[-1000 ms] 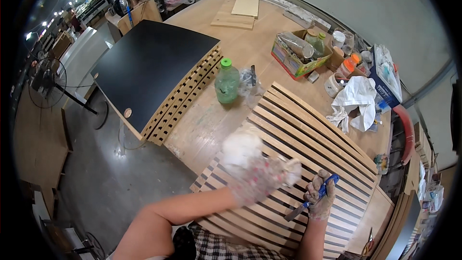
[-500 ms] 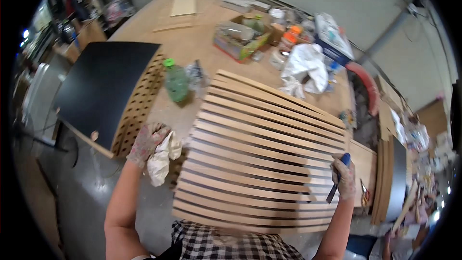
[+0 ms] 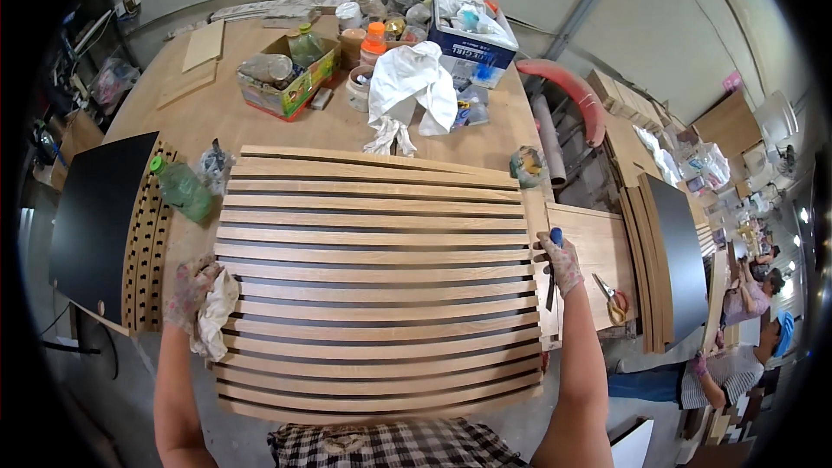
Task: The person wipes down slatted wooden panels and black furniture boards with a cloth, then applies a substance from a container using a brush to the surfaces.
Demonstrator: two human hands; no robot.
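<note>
A panel of pale wood slats (image 3: pixel 373 274) with dark gaps between them lies in front of me on the table. My left hand (image 3: pixel 185 293), in a patterned glove, is closed on a crumpled cream cloth (image 3: pixel 217 316) at the panel's left edge. My right hand (image 3: pixel 565 265), also gloved, is at the panel's right edge. Its fingers are wrapped round a tool with a blue handle (image 3: pixel 555 236) and a dark, narrow blade pointing toward me; its exact kind is unclear. The topmost slat sits at a slight angle to the others.
A green bottle (image 3: pixel 183 191) and black-faced boards (image 3: pixel 102 218) are at left. Behind the panel stand an open carton (image 3: pixel 290 87), a white cloth (image 3: pixel 407 87) and a blue-white box (image 3: pixel 472 43). Scissors (image 3: pixel 614 299) and stacked boards (image 3: pixel 646 269) lie right. Other people work at far right.
The view has turned to the right. My left hand has brought the cloth against the panel's left edge. My right hand, still holding the tool, has moved outward to the right edge.
</note>
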